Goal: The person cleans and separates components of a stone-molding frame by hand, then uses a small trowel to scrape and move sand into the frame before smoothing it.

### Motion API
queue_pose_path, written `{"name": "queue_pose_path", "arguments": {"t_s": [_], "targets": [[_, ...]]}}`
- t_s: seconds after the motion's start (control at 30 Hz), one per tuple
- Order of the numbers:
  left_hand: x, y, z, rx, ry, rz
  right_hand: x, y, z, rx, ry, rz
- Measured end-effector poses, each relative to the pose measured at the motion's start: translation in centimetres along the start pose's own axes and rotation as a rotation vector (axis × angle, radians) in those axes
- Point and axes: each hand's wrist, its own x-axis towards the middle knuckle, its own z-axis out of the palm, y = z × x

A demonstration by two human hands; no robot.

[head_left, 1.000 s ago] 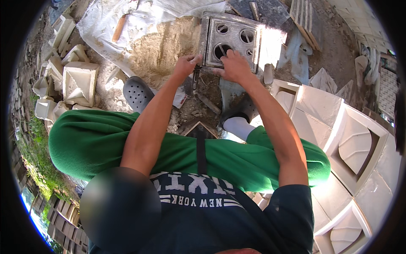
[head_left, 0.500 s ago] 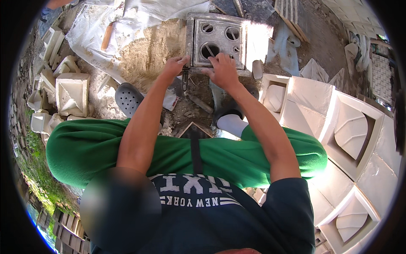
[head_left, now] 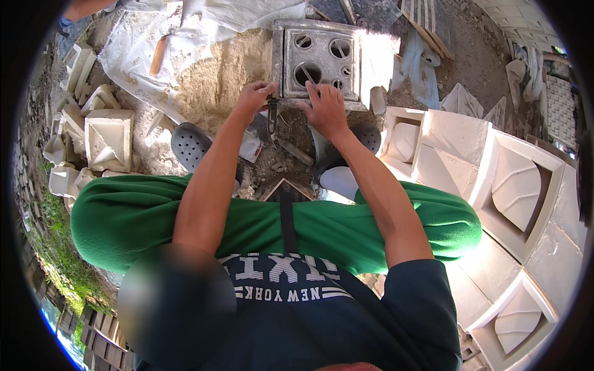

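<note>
A grey metal mould [head_left: 350,80], box-shaped with several round openings in its top plate, lies on the ground ahead of me. Thin bars cross some of the openings. At its near left corner my left hand [head_left: 253,101] is closed, thumb and fingers pressed on the edge. A metal latch [head_left: 272,117] hangs just below that corner. My right hand [head_left: 326,110] rests over the near edge, its index finger stretched toward the bar in the largest opening. The thumb stands apart from the fingers; what lies under this palm is hidden.
Hollow white blocks [head_left: 458,133] are stacked along my right. More pale blocks [head_left: 109,139] lie at the left. A wooden-handled tool [head_left: 158,55] rests on plastic sheeting [head_left: 127,52] beside a sand heap [head_left: 223,68]. Part of another person's arm [head_left: 86,6] shows at the far left.
My right hand has shifted slightly toward me, with its fingers a little more bent. My left hand stays at the mould's corner, and the mould has not visibly moved.
</note>
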Motion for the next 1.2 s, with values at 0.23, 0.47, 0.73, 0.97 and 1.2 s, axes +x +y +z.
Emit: {"name": "queue_pose_path", "arguments": {"t_s": [0.23,0.47,0.73,0.97,1.2], "targets": [[-0.2,0.2,0.3,0.013,0.02,0.0,-0.1,-0.4,-0.7,-0.053,-0.034,-0.016],[-0.2,0.3,0.4,0.066,0.045,0.032,0.7,-0.3,-0.8,-0.171,-0.074,-0.063],[0.2,-2.7,0.3,-0.015,0.144,0.038,3.3,0.1,-2.2,-0.178,-0.3,-0.171],[3.4,-8.2,-0.2,-0.096,0.172,-0.046,5.4,-1.5,-2.9,-0.182,-0.415,-0.238],[2.1,-5.7,2.1,-0.031,0.136,-0.053,5.9,0.0,-4.4,-0.149,-0.541,-0.206]]}}
